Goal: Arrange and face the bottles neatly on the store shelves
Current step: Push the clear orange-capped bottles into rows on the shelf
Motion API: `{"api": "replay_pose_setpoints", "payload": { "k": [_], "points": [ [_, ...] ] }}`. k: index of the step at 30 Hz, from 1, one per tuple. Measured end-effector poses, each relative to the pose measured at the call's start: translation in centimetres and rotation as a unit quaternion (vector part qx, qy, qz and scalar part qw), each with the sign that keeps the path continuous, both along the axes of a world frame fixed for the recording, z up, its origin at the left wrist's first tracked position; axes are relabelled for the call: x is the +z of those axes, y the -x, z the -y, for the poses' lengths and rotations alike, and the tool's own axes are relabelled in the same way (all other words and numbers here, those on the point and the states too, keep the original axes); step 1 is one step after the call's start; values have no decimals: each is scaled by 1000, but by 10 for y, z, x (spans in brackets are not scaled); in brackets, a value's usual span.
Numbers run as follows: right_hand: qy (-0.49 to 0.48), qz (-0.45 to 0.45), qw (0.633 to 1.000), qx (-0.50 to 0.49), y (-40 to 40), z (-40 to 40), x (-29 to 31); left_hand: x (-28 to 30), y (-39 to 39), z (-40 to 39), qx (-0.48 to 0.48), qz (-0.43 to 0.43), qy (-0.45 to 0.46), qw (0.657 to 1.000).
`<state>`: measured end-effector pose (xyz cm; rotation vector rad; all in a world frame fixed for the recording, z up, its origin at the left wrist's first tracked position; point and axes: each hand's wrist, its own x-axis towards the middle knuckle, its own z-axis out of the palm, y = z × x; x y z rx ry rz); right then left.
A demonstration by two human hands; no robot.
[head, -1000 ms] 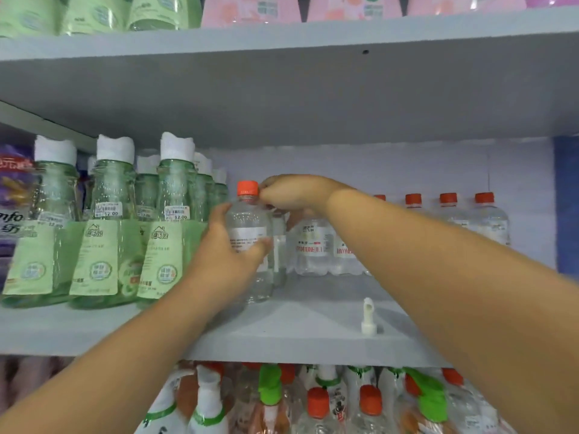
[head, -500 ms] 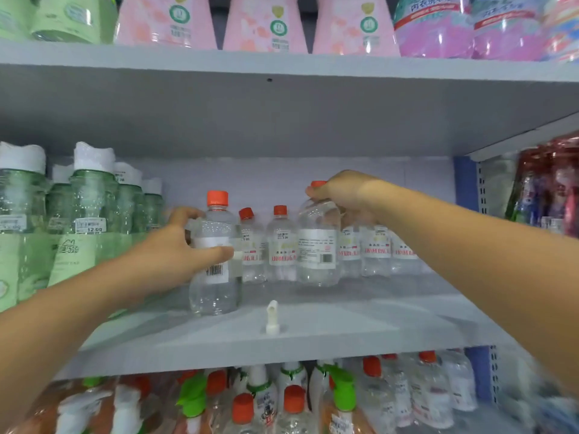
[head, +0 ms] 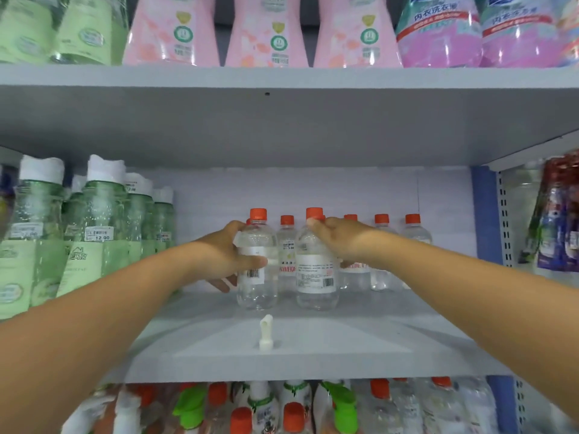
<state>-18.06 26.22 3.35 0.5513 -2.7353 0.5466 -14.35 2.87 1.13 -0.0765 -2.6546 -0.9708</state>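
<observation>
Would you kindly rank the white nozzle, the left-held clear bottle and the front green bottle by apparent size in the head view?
1. Front green bottle, largest.
2. Clear bottle in the left hand.
3. White nozzle, smallest.
The green bottle stands nearer the camera, so its lead may be exaggerated.

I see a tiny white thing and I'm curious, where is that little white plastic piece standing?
The white plastic piece stands alone near the front of the middle shelf, just in front of the two clear bottles that the hands grip.
</observation>
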Motion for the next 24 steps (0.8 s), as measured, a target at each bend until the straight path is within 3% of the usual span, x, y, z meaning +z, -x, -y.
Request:
{"api": "replay_pose_setpoints", "payload": {
  "k": [5, 11, 14, 17, 21, 24],
  "points": [
    [69, 58, 996, 18, 15, -1, -38, -18, 8, -2, 26, -59, -9, 998],
    [72, 109, 990, 48, 30, 26, -22, 5, 15, 4, 54, -6, 51, 997],
    [59, 82, 993, 58, 37, 32, -27, 6, 21, 8, 55, -5, 67, 996],
    [89, 48, 992, 80, 44, 30, -43, -10, 35, 17, 25, -45, 7, 999],
    [161, 37, 978, 126, 57, 29, -54, -24, 43, 27, -15, -33, -79, 996],
    [189, 40, 975, 114, 64, 36, -59, -30, 47, 27, -23, -36, -72, 996]
  ]
}}
